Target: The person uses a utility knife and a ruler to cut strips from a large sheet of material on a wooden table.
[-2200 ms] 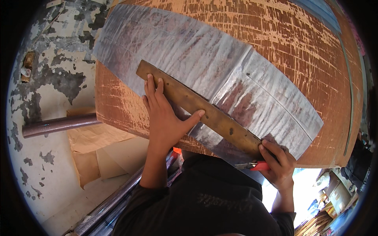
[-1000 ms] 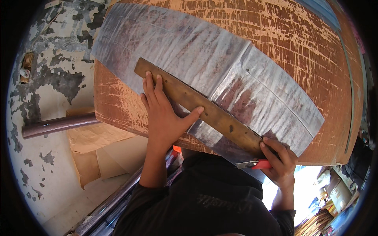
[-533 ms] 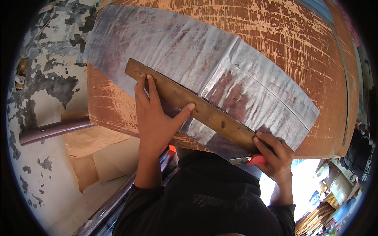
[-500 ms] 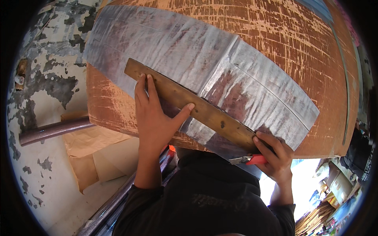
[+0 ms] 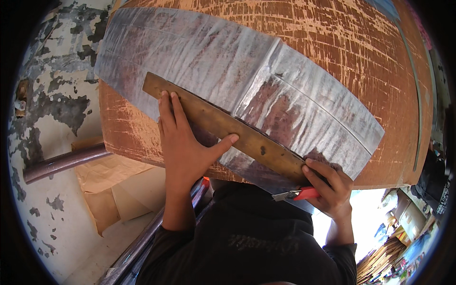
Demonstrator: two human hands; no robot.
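Note:
A clear, wrinkled plastic sheet [image 5: 199, 52] with a raised crease across it lies over a worn brown board. On it rests a long, flat, brown straightedge [image 5: 213, 118], slanting from upper left to lower right. My left hand [image 5: 183, 147] presses on the straightedge, two fingertips near its upper end and the thumb stretched out along its middle. At the lower end, my right hand [image 5: 335, 190] touches the straightedge with its fingertips. The same hand holds a red-handled utility knife [image 5: 308, 193], its blade pointing left near the board's front edge.
The scratched brown board [image 5: 128, 126] extends beyond the sheet. To the left are a shiny rolled tube [image 5: 66, 161], brown paper [image 5: 102, 204] and a peeling wall [image 5: 52, 114]. More shiny rolls [image 5: 137, 247] lean beside me. A heap of sticks [image 5: 382, 259] lies at the lower right.
The straightedge and both hands appear slightly farther left, and the view of the sheet and board has shifted a little too. Both hands keep their contact with the straightedge.

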